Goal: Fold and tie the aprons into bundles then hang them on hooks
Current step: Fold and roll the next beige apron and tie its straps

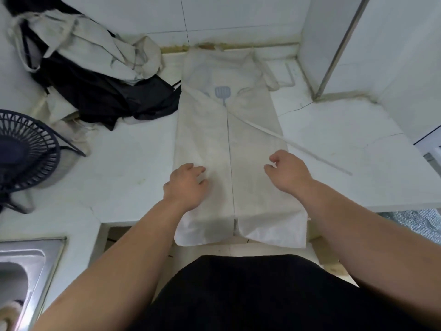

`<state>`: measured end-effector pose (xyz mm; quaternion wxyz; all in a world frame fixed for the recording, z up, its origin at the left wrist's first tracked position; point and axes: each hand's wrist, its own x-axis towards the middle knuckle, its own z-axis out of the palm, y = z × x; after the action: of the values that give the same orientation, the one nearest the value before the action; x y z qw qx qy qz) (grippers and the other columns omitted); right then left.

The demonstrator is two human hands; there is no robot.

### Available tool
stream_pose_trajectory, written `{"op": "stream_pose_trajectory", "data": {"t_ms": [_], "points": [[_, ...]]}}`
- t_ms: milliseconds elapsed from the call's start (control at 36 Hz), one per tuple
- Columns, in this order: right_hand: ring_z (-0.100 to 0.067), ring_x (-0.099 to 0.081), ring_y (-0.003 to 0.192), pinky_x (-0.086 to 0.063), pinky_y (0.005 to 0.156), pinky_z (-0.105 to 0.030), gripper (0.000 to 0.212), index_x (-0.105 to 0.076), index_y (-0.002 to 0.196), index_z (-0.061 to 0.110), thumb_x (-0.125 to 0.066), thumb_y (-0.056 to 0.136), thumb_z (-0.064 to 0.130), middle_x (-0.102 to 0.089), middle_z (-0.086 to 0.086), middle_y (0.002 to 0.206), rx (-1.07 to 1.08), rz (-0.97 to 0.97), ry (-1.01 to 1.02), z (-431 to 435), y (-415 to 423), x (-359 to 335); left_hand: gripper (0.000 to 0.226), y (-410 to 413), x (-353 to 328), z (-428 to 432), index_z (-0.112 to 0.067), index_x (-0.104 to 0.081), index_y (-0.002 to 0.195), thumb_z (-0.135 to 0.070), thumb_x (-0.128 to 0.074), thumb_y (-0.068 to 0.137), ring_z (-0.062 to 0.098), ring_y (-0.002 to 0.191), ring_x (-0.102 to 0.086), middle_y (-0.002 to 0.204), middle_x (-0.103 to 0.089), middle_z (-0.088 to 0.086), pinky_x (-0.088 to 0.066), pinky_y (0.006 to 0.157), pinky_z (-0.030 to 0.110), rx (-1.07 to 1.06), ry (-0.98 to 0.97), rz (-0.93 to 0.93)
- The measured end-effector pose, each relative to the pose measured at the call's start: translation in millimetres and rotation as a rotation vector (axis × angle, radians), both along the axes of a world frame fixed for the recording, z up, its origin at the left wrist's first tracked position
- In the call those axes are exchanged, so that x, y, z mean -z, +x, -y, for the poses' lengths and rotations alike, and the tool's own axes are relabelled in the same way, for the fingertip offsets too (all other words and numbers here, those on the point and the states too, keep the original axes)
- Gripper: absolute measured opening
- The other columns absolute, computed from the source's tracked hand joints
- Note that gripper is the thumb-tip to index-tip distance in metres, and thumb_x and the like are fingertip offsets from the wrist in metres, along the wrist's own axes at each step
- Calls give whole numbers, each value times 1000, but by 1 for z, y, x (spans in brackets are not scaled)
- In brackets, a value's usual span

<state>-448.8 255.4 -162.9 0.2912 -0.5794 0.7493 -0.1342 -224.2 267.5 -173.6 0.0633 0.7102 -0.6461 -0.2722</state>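
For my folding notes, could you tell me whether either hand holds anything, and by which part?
Nothing is held. The left hand rests on the folded apron; the right hand hangs loosely curled over it.

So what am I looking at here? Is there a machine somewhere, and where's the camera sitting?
No machine here: these are a person's two bare hands, filmed by one wide-angle camera worn on the head, looking down. On the white counter lies a cream apron with a blue spatula print, both sides folded in to meet at the middle, its near end hanging over the edge. One tie strap trails off to the right. The left hand rests on the left flap; the right hand sits over the right flap, fingers loosely curled. Neither holds anything. Far left lies a heap of cream and black aprons, nearer a dark fan and a steel sink.
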Motion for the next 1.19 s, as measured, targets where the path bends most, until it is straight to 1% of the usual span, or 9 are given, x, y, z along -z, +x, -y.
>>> {"op": "stream_pose_trajectory", "data": {"t_ms": [139,361,500,750,861,944,1056,1111,1195], "points": [[-24,-49,122,-38,93,-28,37,-50,130,12,-48,95,23,-54,-8,131,0,-7,-28,33,-6,-3,41,-10,-1,30,-22,-53,136,-27,-51,95,22,133,-39,147,-40,2,-34,109,38,22,-66,-75],[-25,-49,122,-38,97,-29,36,-51,130,12,-47,96,23,-54,-7,131,-32,6,-16,86,-37,-12,37,-50,-9,86,-21,-52,136,-21,-47,99,16,120,-50,141,-45,1,-34,88,17,23,-142,-125],[-25,-49,121,-38,93,-26,36,-51,130,13,-48,96,22,-54,-6,131,-64,42,3,128,-47,-11,39,-76,-6,115,-20,-51,137,-19,-47,98,21,125,-46,139,-48,4,-39,102,30,76,-136,-111],[-23,-47,124,-33,97,-23,38,-48,135,11,-45,97,18,-53,-7,135,-184,49,40,185,-25,1,45,-66,8,176,-19,-47,140,-12,-46,96,24,129,-42,143,-43,5,-38,105,37,103,-116,-48],[-22,-52,118,-34,95,-21,37,-50,133,11,-49,96,15,-57,-8,125,-186,101,63,207,-11,8,53,-62,17,204,-28,-45,141,-8,-49,92,25,131,-36,149,-29,6,-38,106,40,192,-123,-13],[-23,-54,113,-34,86,-16,42,-48,134,12,-55,93,14,-58,-8,120,-215,119,118,217,-1,15,54,-62,23,217,-34,-41,142,-14,-51,92,26,133,-27,150,-20,6,-37,105,38,302,-45,54],[-25,-51,119,-37,92,-23,65,-38,141,13,-69,84,22,-53,-10,130,-239,30,200,230,6,20,36,-55,27,230,-25,-53,122,-45,-48,94,26,122,-36,130,-34,7,-37,100,38,302,3,152],[-26,-50,121,-37,95,-27,74,-34,143,14,-73,81,26,-52,-10,131,-230,-10,229,234,10,22,44,-48,26,234,-23,-58,110,-57,-35,95,26,115,-44,122,-44,7,-39,97,39,277,11,189],[-27,-48,122,-38,96,-30,76,-32,142,14,-74,81,28,-51,-9,133,-249,-79,274,238,15,23,59,-33,24,242,-22,-61,115,-62,-24,94,28,112,-49,121,-51,8,-42,90,38,229,-14,261]]}}
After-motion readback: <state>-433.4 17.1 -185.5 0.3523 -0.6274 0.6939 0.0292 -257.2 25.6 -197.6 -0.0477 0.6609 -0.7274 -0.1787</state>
